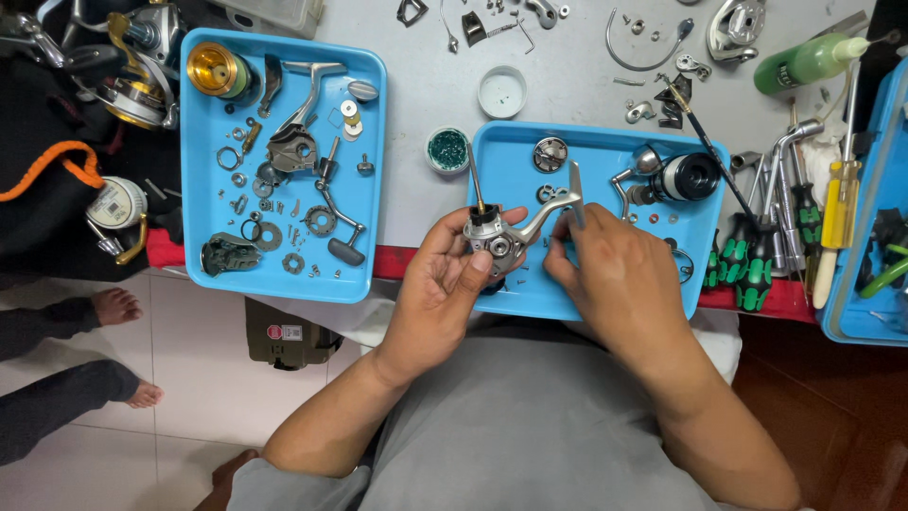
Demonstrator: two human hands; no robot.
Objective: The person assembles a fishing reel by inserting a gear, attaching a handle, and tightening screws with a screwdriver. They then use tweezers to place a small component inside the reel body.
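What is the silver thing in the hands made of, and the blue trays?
The reel body in the left hand looks like metal: silver-grey, satin, with bright glints. The right hand touches its stem. The blue trays look like plastic: even colour, smooth, soft shine, rounded moulded rims.

Shiny metal reel body, glossy plastic tray

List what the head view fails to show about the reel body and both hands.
- Right hand fingertips: curled under, so any small part pinched is hidden.
- Reel body: underside covered by left hand.
- Loose bits in the blue tray: too small to identify.
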